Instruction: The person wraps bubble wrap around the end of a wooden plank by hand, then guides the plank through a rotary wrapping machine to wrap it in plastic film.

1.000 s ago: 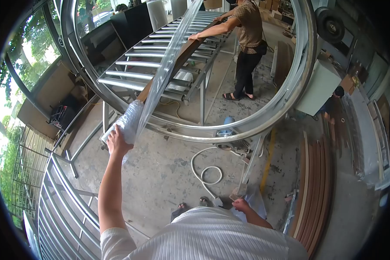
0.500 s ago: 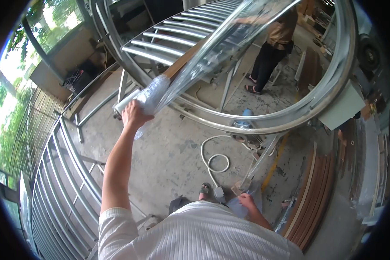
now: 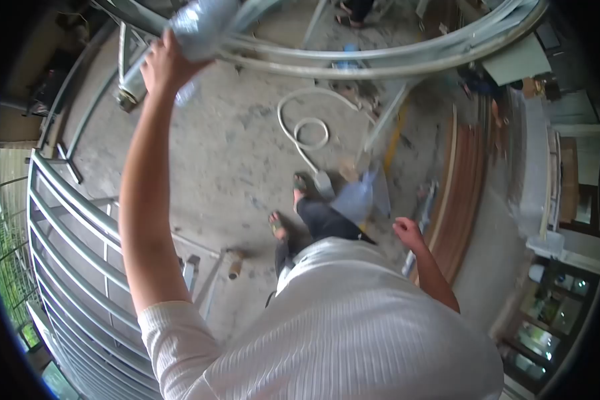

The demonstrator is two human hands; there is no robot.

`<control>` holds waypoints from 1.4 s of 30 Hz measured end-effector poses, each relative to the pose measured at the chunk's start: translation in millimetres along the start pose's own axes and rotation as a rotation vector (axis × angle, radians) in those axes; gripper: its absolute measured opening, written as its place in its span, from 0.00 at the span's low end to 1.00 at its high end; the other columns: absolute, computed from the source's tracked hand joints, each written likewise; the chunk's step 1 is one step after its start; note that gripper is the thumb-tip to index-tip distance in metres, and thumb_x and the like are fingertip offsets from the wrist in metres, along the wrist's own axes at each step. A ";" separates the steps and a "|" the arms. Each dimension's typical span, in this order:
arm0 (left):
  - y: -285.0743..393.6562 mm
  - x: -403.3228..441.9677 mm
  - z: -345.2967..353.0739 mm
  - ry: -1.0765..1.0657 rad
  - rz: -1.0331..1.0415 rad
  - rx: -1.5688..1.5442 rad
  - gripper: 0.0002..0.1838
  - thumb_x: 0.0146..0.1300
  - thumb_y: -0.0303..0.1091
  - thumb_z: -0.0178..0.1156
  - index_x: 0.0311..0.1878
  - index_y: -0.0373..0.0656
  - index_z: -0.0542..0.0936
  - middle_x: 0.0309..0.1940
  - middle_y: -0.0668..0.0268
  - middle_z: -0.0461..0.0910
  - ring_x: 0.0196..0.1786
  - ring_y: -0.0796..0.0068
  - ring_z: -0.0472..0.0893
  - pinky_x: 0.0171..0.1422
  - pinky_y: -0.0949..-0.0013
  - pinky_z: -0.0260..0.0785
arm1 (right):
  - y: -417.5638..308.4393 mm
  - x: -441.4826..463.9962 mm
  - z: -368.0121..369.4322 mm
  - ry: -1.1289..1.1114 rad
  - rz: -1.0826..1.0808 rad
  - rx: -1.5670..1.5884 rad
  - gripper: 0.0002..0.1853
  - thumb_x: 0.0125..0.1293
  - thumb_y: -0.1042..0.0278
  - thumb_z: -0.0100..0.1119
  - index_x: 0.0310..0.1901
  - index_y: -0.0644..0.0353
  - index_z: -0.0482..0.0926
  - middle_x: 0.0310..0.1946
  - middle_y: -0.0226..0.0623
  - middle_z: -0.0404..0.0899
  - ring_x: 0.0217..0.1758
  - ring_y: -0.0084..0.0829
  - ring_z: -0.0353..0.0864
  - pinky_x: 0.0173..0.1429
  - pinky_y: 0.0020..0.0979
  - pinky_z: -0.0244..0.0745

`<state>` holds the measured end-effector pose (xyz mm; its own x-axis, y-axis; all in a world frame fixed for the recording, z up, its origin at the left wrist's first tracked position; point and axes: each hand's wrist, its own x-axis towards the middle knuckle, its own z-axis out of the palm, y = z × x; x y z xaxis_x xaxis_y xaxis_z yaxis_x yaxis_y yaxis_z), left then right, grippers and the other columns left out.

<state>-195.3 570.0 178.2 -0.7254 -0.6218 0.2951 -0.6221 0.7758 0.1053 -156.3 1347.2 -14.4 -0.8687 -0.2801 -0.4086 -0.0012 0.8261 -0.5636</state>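
Note:
My left hand (image 3: 169, 67) reaches far forward, its fingers wrapped round a bunched bundle of clear plastic film (image 3: 203, 28). Its thumb sticks out to the right, and part of the film hangs below the hand. The film lies against a large curved metal frame (image 3: 373, 72). A pale tube end (image 3: 132, 93) shows just left of the hand; I cannot tell whether it joins the bundle. My right hand (image 3: 408, 233) hangs at my right side with curled fingers and nothing visible in them. A loose clear plastic sheet (image 3: 359, 199) lies on the floor near it.
A white hose or cable (image 3: 311, 133) loops on the floor ahead of my feet. Railing-like metal bars (image 3: 80, 250) stand at left. Long brown strips (image 3: 461, 193) lie at right. A short tube (image 3: 235, 265) is near my left foot. Another person's feet (image 3: 350, 20) show beyond the frame.
My view has tipped downward, so the frame and film sit higher. My left hand still grips the film. My right hand now appears clear of the plastic sheet on the floor.

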 end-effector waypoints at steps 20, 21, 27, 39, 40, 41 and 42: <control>3.2 -26.9 -22.4 0.006 -0.066 -0.150 0.63 0.43 0.57 0.83 0.77 0.38 0.60 0.64 0.48 0.72 0.66 0.46 0.75 0.68 0.49 0.73 | 64.8 -142.6 71.8 -0.142 0.273 0.076 0.26 0.64 0.52 0.72 0.55 0.66 0.85 0.36 0.46 0.90 0.38 0.35 0.91 0.47 0.37 0.84; 3.1 -28.6 -26.7 -0.002 -0.072 -0.149 0.63 0.42 0.56 0.84 0.76 0.39 0.60 0.63 0.49 0.73 0.66 0.47 0.75 0.68 0.50 0.71 | 57.9 -134.3 72.5 -0.156 0.250 0.101 0.25 0.64 0.53 0.72 0.54 0.66 0.85 0.35 0.46 0.90 0.37 0.35 0.91 0.46 0.37 0.84; 2.5 -35.5 -38.3 -0.047 -0.111 -0.065 0.63 0.42 0.60 0.83 0.76 0.41 0.60 0.65 0.52 0.73 0.69 0.48 0.74 0.72 0.49 0.67 | 72.9 -81.2 61.7 -0.270 0.314 0.216 0.21 0.65 0.55 0.72 0.51 0.65 0.86 0.34 0.42 0.89 0.34 0.29 0.91 0.39 0.34 0.84; -15.5 -54.4 -47.9 -0.126 -0.129 0.032 0.68 0.40 0.67 0.82 0.79 0.41 0.58 0.65 0.52 0.73 0.69 0.49 0.74 0.71 0.48 0.67 | 54.1 35.0 3.5 -0.073 0.330 0.506 0.10 0.73 0.67 0.64 0.49 0.62 0.83 0.31 0.32 0.84 0.28 0.24 0.82 0.30 0.28 0.76; -14.8 -55.9 -53.0 -0.139 -0.124 0.023 0.67 0.40 0.66 0.82 0.78 0.40 0.59 0.65 0.52 0.73 0.69 0.50 0.74 0.71 0.48 0.68 | 45.1 29.0 2.6 -0.042 0.299 0.526 0.10 0.74 0.67 0.63 0.52 0.59 0.81 0.32 0.31 0.84 0.27 0.23 0.81 0.28 0.26 0.75; -14.0 -56.2 -56.7 -0.134 -0.102 0.024 0.67 0.40 0.66 0.82 0.78 0.40 0.59 0.65 0.52 0.73 0.69 0.50 0.74 0.71 0.48 0.68 | 42.5 30.2 4.7 -0.006 0.258 0.548 0.11 0.75 0.67 0.62 0.55 0.57 0.80 0.34 0.30 0.84 0.27 0.22 0.81 0.27 0.25 0.73; -16.0 -60.8 -57.0 -0.123 -0.109 0.020 0.67 0.39 0.66 0.82 0.77 0.39 0.60 0.65 0.52 0.73 0.69 0.50 0.74 0.70 0.49 0.69 | 49.3 26.9 12.6 0.006 0.274 0.532 0.11 0.75 0.66 0.63 0.55 0.56 0.80 0.34 0.30 0.84 0.27 0.23 0.82 0.26 0.25 0.74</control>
<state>-124.4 601.5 212.7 -0.6834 -0.7114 0.1640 -0.7038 0.7017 0.1109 -173.4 1374.2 -62.2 -0.8050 -0.0877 -0.5868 0.4702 0.5088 -0.7211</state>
